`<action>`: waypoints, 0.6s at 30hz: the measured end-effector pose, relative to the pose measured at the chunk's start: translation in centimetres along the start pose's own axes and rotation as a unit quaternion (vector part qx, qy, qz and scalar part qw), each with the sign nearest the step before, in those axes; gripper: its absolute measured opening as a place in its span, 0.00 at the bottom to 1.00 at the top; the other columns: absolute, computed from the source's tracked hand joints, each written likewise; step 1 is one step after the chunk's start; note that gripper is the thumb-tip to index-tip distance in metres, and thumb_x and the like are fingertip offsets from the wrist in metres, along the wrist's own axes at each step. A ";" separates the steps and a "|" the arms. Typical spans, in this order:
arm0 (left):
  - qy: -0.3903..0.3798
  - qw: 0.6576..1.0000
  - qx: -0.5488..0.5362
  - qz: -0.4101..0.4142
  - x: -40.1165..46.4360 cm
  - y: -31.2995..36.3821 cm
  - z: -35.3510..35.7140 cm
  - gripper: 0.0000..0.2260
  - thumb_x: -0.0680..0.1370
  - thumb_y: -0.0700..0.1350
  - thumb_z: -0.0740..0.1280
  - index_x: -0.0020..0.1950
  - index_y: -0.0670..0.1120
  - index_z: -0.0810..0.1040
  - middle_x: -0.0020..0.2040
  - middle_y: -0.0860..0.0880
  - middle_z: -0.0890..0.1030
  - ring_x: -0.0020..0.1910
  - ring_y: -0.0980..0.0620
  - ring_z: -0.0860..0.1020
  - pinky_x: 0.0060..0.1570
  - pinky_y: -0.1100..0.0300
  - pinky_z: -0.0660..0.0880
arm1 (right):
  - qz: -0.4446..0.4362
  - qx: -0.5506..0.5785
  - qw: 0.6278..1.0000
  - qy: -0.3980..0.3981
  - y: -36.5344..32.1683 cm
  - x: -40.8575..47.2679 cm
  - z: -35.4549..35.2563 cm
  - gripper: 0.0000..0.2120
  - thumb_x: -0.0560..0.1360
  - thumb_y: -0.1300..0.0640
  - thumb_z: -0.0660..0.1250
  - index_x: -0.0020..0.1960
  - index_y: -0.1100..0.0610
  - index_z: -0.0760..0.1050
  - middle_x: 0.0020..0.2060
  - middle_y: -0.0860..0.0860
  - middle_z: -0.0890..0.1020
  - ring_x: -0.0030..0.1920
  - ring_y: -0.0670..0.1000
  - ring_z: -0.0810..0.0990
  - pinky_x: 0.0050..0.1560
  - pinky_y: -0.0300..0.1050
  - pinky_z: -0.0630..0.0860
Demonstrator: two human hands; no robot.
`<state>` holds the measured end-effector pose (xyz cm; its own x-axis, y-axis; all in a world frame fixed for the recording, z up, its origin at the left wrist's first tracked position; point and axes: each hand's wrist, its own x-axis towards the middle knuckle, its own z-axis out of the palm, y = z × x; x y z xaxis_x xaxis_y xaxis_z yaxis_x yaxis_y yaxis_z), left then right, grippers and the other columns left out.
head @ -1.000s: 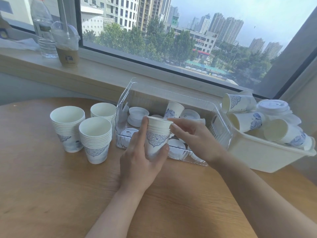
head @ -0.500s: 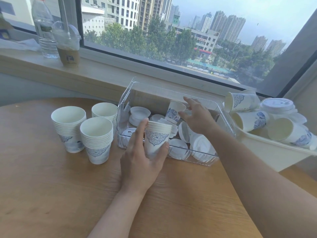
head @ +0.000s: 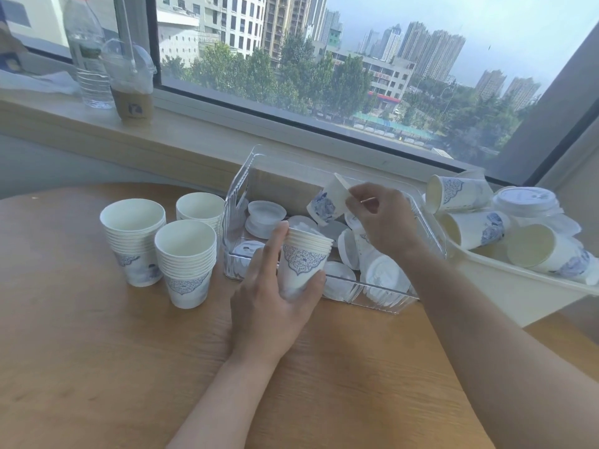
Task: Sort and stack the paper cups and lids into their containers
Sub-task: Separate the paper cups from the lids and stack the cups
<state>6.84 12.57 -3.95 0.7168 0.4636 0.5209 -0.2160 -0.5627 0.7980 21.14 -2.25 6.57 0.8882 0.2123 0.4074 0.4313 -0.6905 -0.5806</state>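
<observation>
Cup stacks on table: three – rear left (head: 133,234), front (head: 186,260), rear right (head: 200,207); fourth stack (head: 303,264) in left hand (head: 272,299); single cup (head: 329,202) in right hand (head: 382,218). Containers: two – clear tray (head: 240,192) with loose lids, too overlapped to count; white bin (head: 518,286) with at least three lying cups. Windowsill: one bottle (head: 86,53), one lidded drink cup (head: 131,82)

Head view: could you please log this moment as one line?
left hand: grips cup stack on table | right hand: pinches tilted single cup above clear bin
</observation>
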 end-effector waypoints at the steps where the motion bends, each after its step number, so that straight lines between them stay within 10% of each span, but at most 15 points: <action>1: 0.001 1.000 0.000 0.001 0.0 0.0 0.0 0.37 0.74 0.68 0.67 0.81 0.57 0.67 0.63 0.55 0.81 0.50 0.50 0.82 0.44 0.49 0.82 | -0.013 0.035 0.999 0.001 -0.3 -0.4 -0.5 0.05 0.82 0.56 0.71 0.55 0.51 0.85 0.46 0.43 0.87 0.45 0.42 0.85 0.50 0.40 0.81; 15: -0.012 1.000 0.008 0.015 -0.2 -0.1 0.4 0.37 0.74 0.66 0.68 0.81 0.57 0.67 0.63 0.55 0.80 0.53 0.54 0.79 0.44 0.50 0.81 | -0.112 0.184 0.969 -0.122 -1.4 -4.6 -3.3 0.10 0.83 0.62 0.67 0.54 0.50 0.85 0.47 0.45 0.87 0.46 0.46 0.84 0.54 0.40 0.79; 18: -0.014 1.000 0.003 0.019 -0.3 -0.1 0.4 0.37 0.73 0.65 0.69 0.80 0.57 0.67 0.63 0.54 0.81 0.53 0.54 0.79 0.44 0.49 0.81 | -0.111 0.171 0.966 -0.159 -1.0 -5.2 -2.5 0.08 0.84 0.62 0.67 0.56 0.55 0.85 0.50 0.52 0.87 0.51 0.57 0.84 0.58 0.59 0.81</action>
<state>6.95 12.20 -4.30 0.7272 0.4225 0.5410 -0.2385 -0.5835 0.7763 15.72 -4.42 6.82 0.7481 0.5681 0.3430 0.5954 -0.3464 -0.7249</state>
